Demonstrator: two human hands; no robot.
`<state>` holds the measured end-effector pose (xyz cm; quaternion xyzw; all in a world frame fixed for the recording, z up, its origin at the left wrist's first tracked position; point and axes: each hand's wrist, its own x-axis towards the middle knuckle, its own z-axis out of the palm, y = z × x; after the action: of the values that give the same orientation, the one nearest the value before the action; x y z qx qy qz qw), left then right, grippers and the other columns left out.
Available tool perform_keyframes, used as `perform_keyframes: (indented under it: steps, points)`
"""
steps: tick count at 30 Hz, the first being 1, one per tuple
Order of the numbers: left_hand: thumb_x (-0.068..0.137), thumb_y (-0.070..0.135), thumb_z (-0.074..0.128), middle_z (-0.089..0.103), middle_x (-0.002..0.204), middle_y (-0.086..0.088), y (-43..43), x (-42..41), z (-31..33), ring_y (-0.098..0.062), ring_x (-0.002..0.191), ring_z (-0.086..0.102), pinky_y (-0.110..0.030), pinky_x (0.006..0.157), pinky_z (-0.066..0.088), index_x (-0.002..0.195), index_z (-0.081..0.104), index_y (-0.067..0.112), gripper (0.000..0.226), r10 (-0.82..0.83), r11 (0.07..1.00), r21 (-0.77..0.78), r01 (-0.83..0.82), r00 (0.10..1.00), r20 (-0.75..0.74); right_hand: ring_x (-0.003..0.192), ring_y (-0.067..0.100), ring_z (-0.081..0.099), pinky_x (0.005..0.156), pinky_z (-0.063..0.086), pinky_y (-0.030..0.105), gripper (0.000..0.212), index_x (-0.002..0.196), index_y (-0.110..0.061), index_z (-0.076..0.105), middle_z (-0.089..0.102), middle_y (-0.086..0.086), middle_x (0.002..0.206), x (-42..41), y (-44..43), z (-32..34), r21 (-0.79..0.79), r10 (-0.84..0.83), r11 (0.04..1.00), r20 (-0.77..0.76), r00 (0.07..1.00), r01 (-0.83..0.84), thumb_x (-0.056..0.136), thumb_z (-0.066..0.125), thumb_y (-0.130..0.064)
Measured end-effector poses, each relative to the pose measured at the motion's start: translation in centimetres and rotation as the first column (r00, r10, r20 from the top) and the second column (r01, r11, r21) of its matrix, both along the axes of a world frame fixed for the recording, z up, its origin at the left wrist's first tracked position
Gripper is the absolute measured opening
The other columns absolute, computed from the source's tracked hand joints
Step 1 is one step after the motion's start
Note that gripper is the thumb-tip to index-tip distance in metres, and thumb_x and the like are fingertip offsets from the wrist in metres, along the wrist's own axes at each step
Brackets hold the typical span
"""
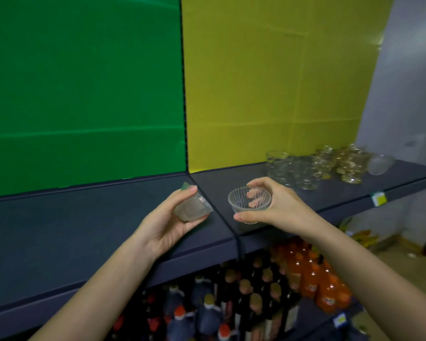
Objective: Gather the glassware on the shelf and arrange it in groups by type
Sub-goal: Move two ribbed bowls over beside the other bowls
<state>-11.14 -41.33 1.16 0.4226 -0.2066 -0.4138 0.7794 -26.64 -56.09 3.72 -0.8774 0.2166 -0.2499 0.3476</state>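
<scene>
Two small ribbed clear-glass bowls are held above the middle of the dark blue shelf (84,230).

- Left bowl (193,207): tilted on its side; left hand (167,225) curled round its wall.
- Right bowl (249,201): mouth toward the camera; right hand (280,205) pinches it, fingers over the far rim, thumb under the base.

Far right on the shelf: clear tumblers (280,166), gold-trimmed stemmed glasses (349,163), and a similar small bowl (380,164) just beside them.

Judgement: gathering is well along and those groups look formed. The two held bowls are not yet placed; they likely join the far bowl.

Below: dark and orange bottles (312,279).
</scene>
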Motion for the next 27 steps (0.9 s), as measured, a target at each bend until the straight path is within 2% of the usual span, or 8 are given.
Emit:
perform_keyframes:
  steps: [3, 6, 9, 13, 15, 19, 23, 27]
  points:
    - [0.068, 0.020, 0.064, 0.060, 0.099, -0.008, -3.5, -3.3, -0.5, -0.025, 0.105, 0.056, -0.039, 0.083, 0.053, 0.104, 0.057, 0.015, 0.037, -0.035, 0.999, -0.040, 0.035, 0.999, 0.010, 0.098, 0.006, 0.056, 0.077, 0.040, 0.020, 0.068, 0.114, -0.027, 0.051, 0.059, -0.012, 0.102, -3.5, -3.2, -0.3, -0.005, -0.017, 1.000, -0.004, 1.000, 0.017, 0.056, 0.084, -0.040]
    - [0.069, 0.023, 0.063, 0.058, 0.094, -0.005, -6.9, -6.6, -1.0, -0.021, 0.097, 0.058, -0.039, 0.085, 0.053, 0.097, 0.059, 0.016, 0.030, -0.049, 0.996, -0.067, 0.053, 0.997, 0.055, 0.093, 0.001, 0.056, 0.071, 0.043, 0.014, 0.067, 0.112, -0.031, 0.049, 0.057, -0.012, 0.105, -7.1, -6.4, -0.6, -0.009, -0.025, 1.000, -0.026, 0.999, 0.025, 0.056, 0.083, -0.043]
    - [0.067, 0.026, 0.064, 0.058, 0.097, -0.007, -10.4, -9.8, -1.5, -0.018, 0.093, 0.060, -0.039, 0.082, 0.055, 0.093, 0.057, 0.017, 0.028, -0.033, 0.996, -0.085, 0.041, 0.995, 0.099, 0.105, 0.010, 0.055, 0.083, 0.046, 0.027, 0.069, 0.112, -0.034, 0.048, 0.056, -0.009, 0.115, -10.5, -9.8, -1.1, -0.019, -0.070, 0.997, -0.050, 0.996, 0.069, 0.054, 0.082, -0.049]
    - [0.058, 0.031, 0.070, 0.058, 0.100, -0.007, -15.0, -13.5, -1.5, -0.016, 0.089, 0.060, -0.041, 0.085, 0.052, 0.100, 0.054, 0.015, 0.048, -0.038, 0.997, -0.058, 0.050, 0.980, 0.193, 0.109, 0.013, 0.055, 0.093, 0.047, 0.037, 0.074, 0.116, -0.030, 0.048, 0.057, -0.008, 0.117, -14.4, -13.5, -1.1, -0.020, -0.132, 0.991, -0.053, 0.990, 0.131, 0.053, 0.082, -0.049]
    - [0.055, 0.031, 0.072, 0.061, 0.095, -0.006, -17.2, -15.1, -1.2, -0.013, 0.080, 0.061, -0.041, 0.086, 0.049, 0.102, 0.052, 0.015, 0.054, -0.036, 0.998, -0.040, 0.048, 0.968, 0.248, 0.110, 0.013, 0.054, 0.093, 0.046, 0.036, 0.074, 0.117, -0.028, 0.049, 0.056, -0.007, 0.118, -16.1, -15.4, -1.1, -0.034, -0.168, 0.985, -0.047, 0.985, 0.167, 0.054, 0.082, -0.047]
    - [0.053, 0.024, 0.075, 0.065, 0.090, -0.001, -21.7, -17.5, -0.8, -0.005, 0.067, 0.064, -0.020, 0.057, 0.050, 0.106, 0.051, 0.014, 0.059, -0.044, 0.998, -0.029, 0.058, 0.938, 0.345, 0.108, 0.011, 0.053, 0.088, 0.044, 0.029, 0.075, 0.119, -0.027, 0.049, 0.055, -0.009, 0.114, -18.9, -19.5, -1.0, -0.037, -0.239, 0.971, -0.022, 0.971, 0.238, 0.055, 0.082, -0.047]
    - [0.050, 0.015, 0.083, 0.062, 0.094, -0.002, -26.6, -19.5, -0.8, -0.009, 0.075, 0.062, -0.017, 0.058, 0.049, 0.103, 0.052, 0.019, 0.062, -0.068, 0.996, -0.014, 0.083, 0.900, 0.431, 0.106, 0.011, 0.053, 0.083, 0.043, 0.025, 0.076, 0.122, -0.023, 0.050, 0.055, -0.007, 0.115, -21.2, -23.7, -1.2, -0.028, -0.304, 0.952, 0.013, 0.953, 0.304, 0.056, 0.083, -0.044]
    - [0.036, 0.023, 0.086, 0.062, 0.096, -0.001, -31.9, -21.3, -0.9, -0.005, 0.074, 0.064, -0.018, 0.063, 0.051, 0.099, 0.052, 0.023, 0.072, -0.066, 0.995, -0.037, 0.097, 0.864, 0.499, 0.105, 0.010, 0.052, 0.078, 0.042, 0.022, 0.072, 0.119, -0.024, 0.050, 0.054, -0.007, 0.114, -22.9, -28.6, -1.6, -0.020, -0.329, 0.944, 0.034, 0.944, 0.330, 0.058, 0.083, -0.040]
